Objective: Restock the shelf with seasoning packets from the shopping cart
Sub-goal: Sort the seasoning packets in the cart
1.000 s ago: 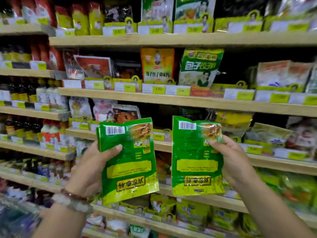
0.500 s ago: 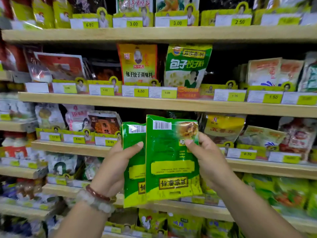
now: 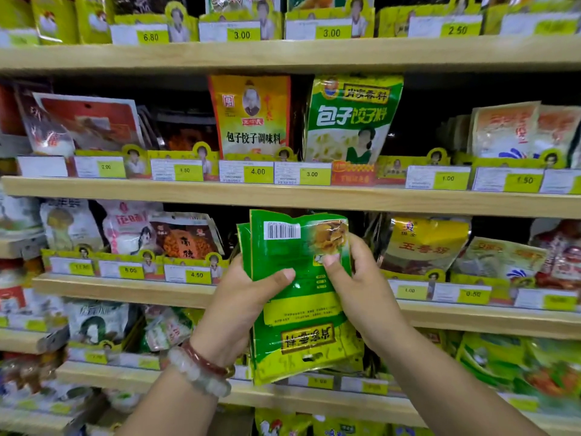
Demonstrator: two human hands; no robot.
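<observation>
Left hand (image 3: 239,306) and right hand (image 3: 361,287) close together, both gripping stacked green packets (image 3: 298,297), held upside down, back outward, thumbs on the front one. Behind: wooden shelf (image 3: 283,198), bagged goods, price tags (image 3: 257,172).

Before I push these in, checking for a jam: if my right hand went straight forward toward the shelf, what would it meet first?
Probably the yellow packet standing just beyond the right hand; depth is unclear, so the dark gap beside it may be what you reach.
</observation>
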